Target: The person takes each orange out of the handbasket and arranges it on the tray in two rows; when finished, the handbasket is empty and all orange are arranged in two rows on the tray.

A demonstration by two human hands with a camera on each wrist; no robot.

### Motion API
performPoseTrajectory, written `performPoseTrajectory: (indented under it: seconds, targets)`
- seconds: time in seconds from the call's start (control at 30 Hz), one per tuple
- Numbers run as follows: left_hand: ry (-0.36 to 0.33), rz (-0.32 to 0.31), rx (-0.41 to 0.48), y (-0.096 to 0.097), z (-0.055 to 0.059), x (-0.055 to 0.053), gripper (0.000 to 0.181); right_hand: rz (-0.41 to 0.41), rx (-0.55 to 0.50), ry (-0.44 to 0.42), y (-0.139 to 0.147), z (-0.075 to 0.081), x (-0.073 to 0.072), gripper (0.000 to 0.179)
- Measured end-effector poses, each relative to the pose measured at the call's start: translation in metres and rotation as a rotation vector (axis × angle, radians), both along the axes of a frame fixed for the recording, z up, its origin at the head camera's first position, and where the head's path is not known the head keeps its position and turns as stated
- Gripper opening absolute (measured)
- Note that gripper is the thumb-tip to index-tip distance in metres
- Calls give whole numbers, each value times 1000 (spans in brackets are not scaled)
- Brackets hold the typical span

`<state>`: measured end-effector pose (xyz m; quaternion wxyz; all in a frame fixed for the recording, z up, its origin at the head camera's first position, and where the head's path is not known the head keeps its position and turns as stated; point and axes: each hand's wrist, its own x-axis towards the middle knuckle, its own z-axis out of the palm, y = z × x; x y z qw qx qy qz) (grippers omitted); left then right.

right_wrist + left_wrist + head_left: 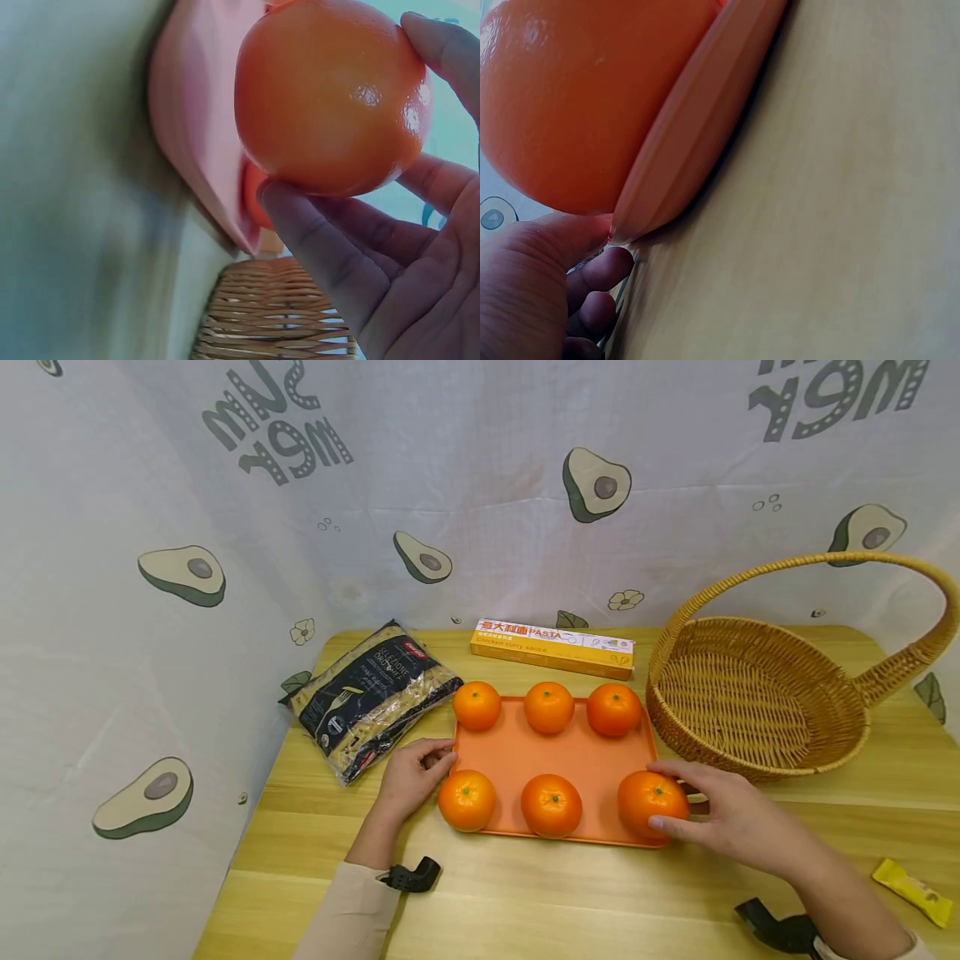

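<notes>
A shallow orange tray [517,758] bears several oranges in two rows. My right hand [738,814] grips the front right orange [651,803] between thumb and fingers. In the right wrist view this orange [330,97] sits above the tray's surface [202,97], the fingertips around it. At the tray's left side my left hand [412,775] pinches the rim, just behind the front left orange [467,800]. The left wrist view shows the thumb against the tray's edge [690,127], the other fingers curled beneath. Also on the tray are the front middle orange [551,807] and a back row including an orange [549,707].
A wicker basket [757,760] with a tall handle stands right of the tray. Behind the tray lies a pasta box [551,647], and to the left a bag of pasta [371,697]. A yellow wrapped bar [911,892] lies at the right. A printed curtain [480,485] hangs behind.
</notes>
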<state>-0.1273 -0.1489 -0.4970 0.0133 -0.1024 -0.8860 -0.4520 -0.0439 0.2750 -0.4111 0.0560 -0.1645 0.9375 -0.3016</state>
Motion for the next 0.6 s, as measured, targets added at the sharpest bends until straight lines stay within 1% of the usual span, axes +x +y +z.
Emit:
performPoseTrajectory:
  seconds: [0.13,0.23,0.37,0.6]
  targets:
    - [12,0,-4,0,-2,-1,27,11,-5,8,-2,-8,3,64]
    - [9,-1,-3,0,-1,-1,26,16,-5,-1,-2,-12,5,65]
    - [3,1,7,0,-1,-1,27,16,-4,-20,-3,-15,7,66]
    - [4,8,5,0,-1,0,28,3,-15,-29,-3,-18,8,68]
